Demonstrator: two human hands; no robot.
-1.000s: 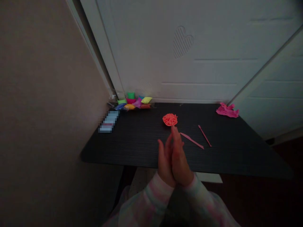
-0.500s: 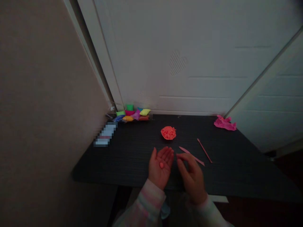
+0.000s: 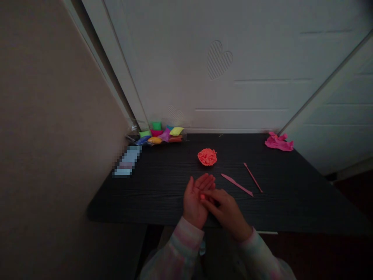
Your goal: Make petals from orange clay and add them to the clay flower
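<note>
My left hand (image 3: 194, 204) is palm up with its fingers stretched out, above the front of the dark table. A small orange ball of clay (image 3: 203, 197) is at its palm. My right hand (image 3: 229, 212) reaches across from the right, and its thumb and forefinger pinch the ball there. Just beyond the hands stands a small round orange clay piece (image 3: 207, 157), its top covered with short strands. Right of it lie a pink plastic clay knife (image 3: 237, 184) and a thin pink modelling tool (image 3: 253, 177).
Colourful clay packets (image 3: 155, 136) in clear wrapping lie at the back left of the table (image 3: 163, 177). A blurred pale rectangle (image 3: 128, 161) is at the left edge. Crumpled pink material (image 3: 279, 142) sits at the back right, before a white panel (image 3: 175, 58) with embossed hearts.
My right hand has moved left onto my left palm, and its thumb and forefinger have closed on the orange ball. The view has tilted slightly down.
</note>
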